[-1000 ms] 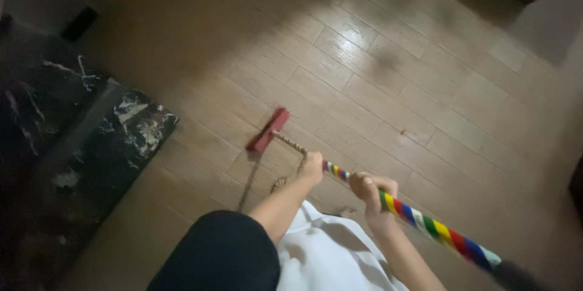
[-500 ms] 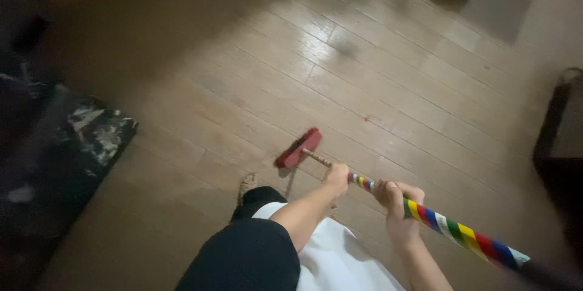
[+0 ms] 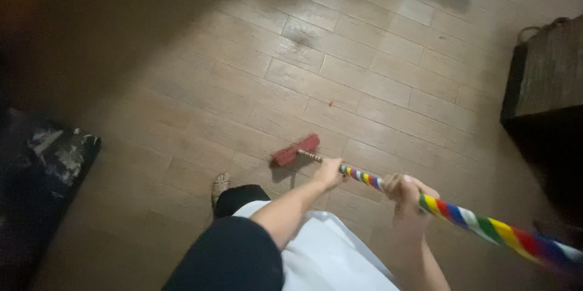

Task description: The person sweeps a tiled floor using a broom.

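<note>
The tiled floor (image 3: 364, 78) spreads pale and wide; the broom (image 3: 425, 203) crosses it, red head (image 3: 296, 149) down on the tiles; a dark cabinet (image 3: 546, 78) stands well right of that head; an orange crumb (image 3: 331, 103) lies just beyond it. Left hand (image 3: 328, 172) wraps the shaft near the head, right hand (image 3: 405, 191) grips higher — both closed tight; long, flat strokes would likely serve best.

Red-headed broom (image 3: 296, 149), rainbow-striped handle, head down on the wooden floor (image 3: 364, 78)
</note>
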